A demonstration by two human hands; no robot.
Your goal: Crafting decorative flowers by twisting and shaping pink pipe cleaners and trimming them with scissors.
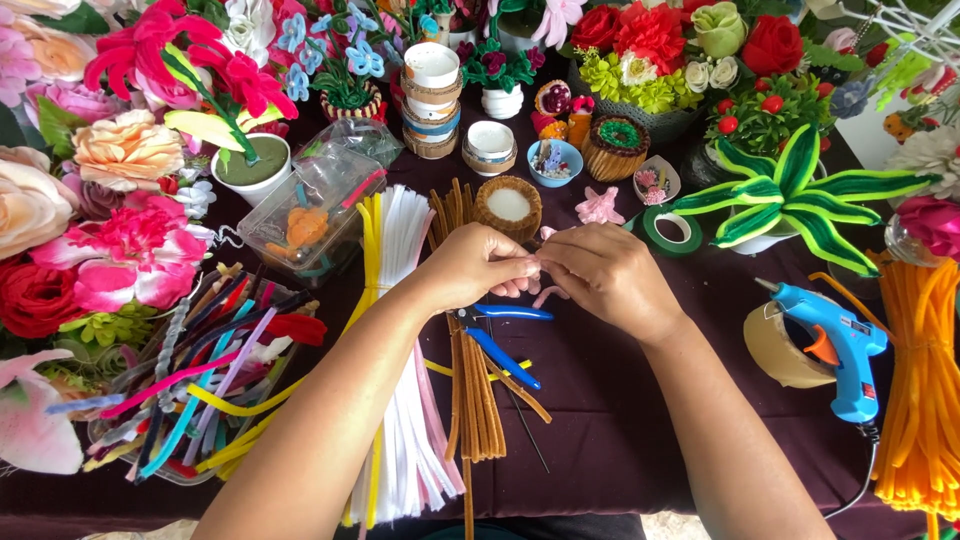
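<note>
My left hand [477, 265] and my right hand [603, 272] meet at the middle of the dark purple tablecloth [620, 420], fingertips pinched together on a small pink pipe cleaner piece [546, 293]. Its curled end pokes out below my right fingers. Blue-handled pliers [505, 345] lie just under my left hand, across a bundle of brown pipe cleaners [475, 395]. White and pink pipe cleaners [405, 440] lie along my left forearm. A small pink flower shape [600, 207] rests just beyond my right hand.
A blue glue gun [838, 345] and a roll of tape [780, 350] sit at the right, beside orange pipe cleaners [925, 390]. A green floral tape roll [672, 230], small pots and craft flowers crowd the back. A tray of mixed pipe cleaners [190, 400] stands at the left.
</note>
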